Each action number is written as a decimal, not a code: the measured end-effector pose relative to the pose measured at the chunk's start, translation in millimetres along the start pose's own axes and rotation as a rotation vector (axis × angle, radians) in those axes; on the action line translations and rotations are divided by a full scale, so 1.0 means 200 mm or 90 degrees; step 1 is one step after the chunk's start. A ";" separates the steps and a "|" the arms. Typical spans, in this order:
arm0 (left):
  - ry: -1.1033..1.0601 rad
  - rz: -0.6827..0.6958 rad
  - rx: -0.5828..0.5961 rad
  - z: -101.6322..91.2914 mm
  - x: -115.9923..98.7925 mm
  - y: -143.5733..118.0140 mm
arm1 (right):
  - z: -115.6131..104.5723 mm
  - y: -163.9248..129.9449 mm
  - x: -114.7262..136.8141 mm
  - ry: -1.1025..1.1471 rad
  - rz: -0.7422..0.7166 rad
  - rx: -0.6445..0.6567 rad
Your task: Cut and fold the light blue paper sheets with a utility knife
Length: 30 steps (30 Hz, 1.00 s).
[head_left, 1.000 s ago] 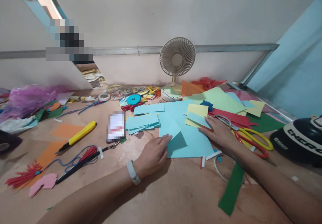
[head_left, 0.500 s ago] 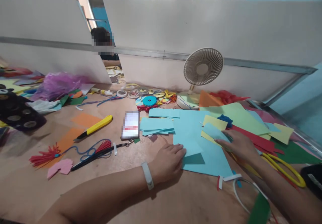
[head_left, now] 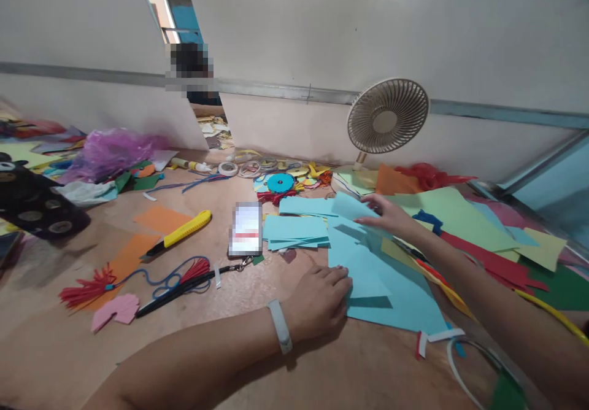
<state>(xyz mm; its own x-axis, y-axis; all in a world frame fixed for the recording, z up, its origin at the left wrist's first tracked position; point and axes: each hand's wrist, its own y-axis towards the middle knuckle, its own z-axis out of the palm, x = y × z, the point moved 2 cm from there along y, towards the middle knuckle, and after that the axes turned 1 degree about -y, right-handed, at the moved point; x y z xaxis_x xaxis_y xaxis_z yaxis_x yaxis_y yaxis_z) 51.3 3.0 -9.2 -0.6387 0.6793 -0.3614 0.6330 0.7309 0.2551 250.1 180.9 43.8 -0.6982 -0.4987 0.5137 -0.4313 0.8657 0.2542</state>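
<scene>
Palm down, my left hand (head_left: pixel 324 293) rests at the left edge of a large light-blue paper sheet (head_left: pixel 405 299), its fingers lying flat on the paper. Above the far part of this sheet, my right hand (head_left: pixel 384 215) pinches a light-blue paper piece (head_left: pixel 347 206), which is raised and slightly curved. Just left of the sheet is a stack of light-blue paper strips (head_left: pixel 294 229), with another blue strip (head_left: pixel 306 205) behind it. Under my right forearm, a yellow paper piece (head_left: pixel 396 253) shows in part.
A phone (head_left: pixel 246 229) lies left of the strips, near a yellow utility knife (head_left: pixel 181 232) and red tassels (head_left: pixel 87 287). A fan (head_left: pixel 388 115) stands before the white partition (head_left: pixel 285 35). Coloured papers (head_left: pixel 460 213) cover the right side. Another person sits behind the partition gap.
My right hand has moved left and away from me, lifting the blue paper piece over the sheet's far edge. My left hand stays on the sheet. The view has shifted slightly.
</scene>
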 end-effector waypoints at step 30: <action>-0.331 -0.152 -0.275 -0.16 -0.01 0.03 | -0.09 -0.80 0.23 -0.136 -0.422 -0.215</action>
<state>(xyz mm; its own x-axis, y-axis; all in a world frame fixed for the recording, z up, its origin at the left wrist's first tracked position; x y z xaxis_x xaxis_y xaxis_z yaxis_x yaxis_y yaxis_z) 42.1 9.2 22.0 -0.3784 0.4569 -0.8050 0.2032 0.8895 0.4093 295.9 20.7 41.5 -0.4649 -0.8853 0.0053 -0.6239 0.3319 0.7076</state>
